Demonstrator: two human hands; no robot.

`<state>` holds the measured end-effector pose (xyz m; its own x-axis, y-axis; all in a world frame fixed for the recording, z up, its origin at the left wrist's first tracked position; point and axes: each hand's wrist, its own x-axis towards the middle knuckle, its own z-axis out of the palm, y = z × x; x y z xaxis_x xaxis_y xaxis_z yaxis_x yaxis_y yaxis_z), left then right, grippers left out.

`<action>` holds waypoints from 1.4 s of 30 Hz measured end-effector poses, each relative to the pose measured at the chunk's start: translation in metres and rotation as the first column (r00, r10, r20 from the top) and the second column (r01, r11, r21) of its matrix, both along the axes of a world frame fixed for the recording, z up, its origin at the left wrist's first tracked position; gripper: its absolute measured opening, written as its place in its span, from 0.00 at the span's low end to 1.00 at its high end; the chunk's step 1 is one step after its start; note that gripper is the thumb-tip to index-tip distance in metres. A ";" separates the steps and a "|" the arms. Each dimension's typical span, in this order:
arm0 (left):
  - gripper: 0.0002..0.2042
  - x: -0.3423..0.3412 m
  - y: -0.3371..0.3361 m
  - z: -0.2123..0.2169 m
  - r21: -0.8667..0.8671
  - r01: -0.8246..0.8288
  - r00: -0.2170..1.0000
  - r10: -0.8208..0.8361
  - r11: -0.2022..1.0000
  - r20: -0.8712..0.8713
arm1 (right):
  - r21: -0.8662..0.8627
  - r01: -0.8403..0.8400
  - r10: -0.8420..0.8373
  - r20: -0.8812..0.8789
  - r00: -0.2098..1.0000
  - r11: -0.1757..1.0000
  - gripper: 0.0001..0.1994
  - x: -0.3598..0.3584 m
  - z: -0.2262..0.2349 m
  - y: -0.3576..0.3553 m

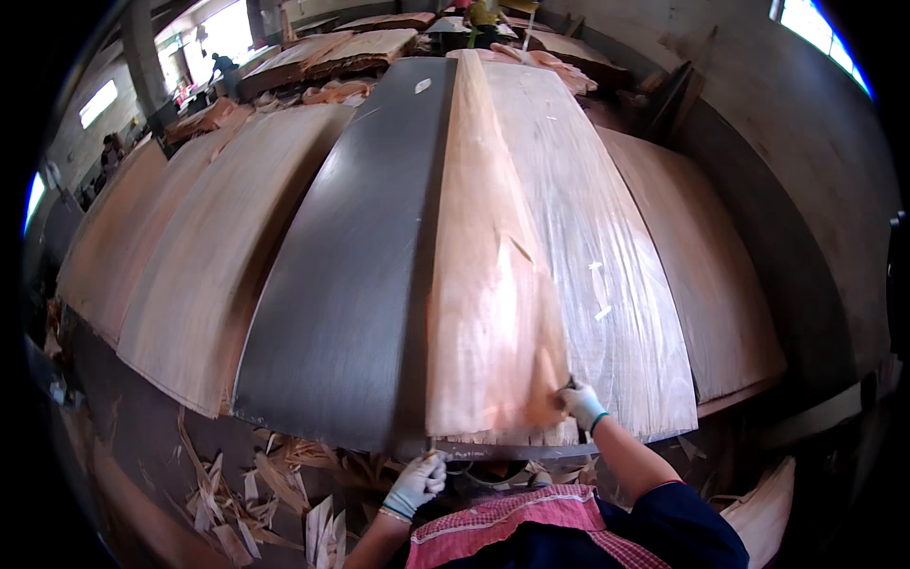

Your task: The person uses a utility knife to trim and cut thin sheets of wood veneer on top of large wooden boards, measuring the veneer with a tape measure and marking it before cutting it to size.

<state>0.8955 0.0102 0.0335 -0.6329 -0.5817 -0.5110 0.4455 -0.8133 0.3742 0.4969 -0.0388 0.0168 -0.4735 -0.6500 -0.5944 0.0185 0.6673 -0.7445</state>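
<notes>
A long reddish wood veneer sheet [493, 322] lies lengthwise down the middle of the table, its right side curling up and blurred near my right hand. My right hand [581, 402], in a white glove, is closed on the sheet's near right corner. Under and beside it spreads a paler veneer sheet [616, 284] with small white tape pieces. My left hand [417, 486], also gloved, is closed just below the table's near edge. From its fingers a thin, dark-tipped tool points up toward the veneer; its kind is too small to make out. Left of the veneer shows the dark tabletop [351, 275].
Stacks of veneer flank the table, one at left [227, 228] and one at right [701, 256]. Torn veneer scraps [237, 507] litter the floor at the near left. Beyond the far end are more stacks and a person [483, 19]. A wall runs along the right.
</notes>
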 end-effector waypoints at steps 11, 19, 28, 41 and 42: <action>0.10 -0.091 0.027 0.073 -0.451 0.197 0.572 0.272 0.870 0.774 | -0.333 -0.467 0.498 0.009 0.867 0.819 0.30 0.056 0.099 -0.008; 0.28 -0.324 0.135 0.061 -0.636 0.573 0.550 0.333 0.517 0.766 | -0.522 -0.058 -0.096 -0.263 0.960 0.851 0.14 -0.035 0.078 0.072; 0.33 -0.528 0.161 0.066 -0.588 0.524 0.852 -0.370 0.616 0.371 | -0.634 0.033 -0.084 -0.050 0.995 0.772 0.16 -0.417 0.164 0.171; 0.30 -0.706 0.160 0.004 0.037 -0.540 0.838 0.541 0.841 -0.068 | -0.427 -0.079 -0.146 -0.468 0.872 0.901 0.11 -0.845 0.196 0.310; 0.22 -0.728 0.154 0.010 0.077 -0.568 0.821 0.571 0.819 -0.013 | -0.449 -0.040 -0.156 -0.390 0.907 0.893 0.11 -0.875 0.190 0.318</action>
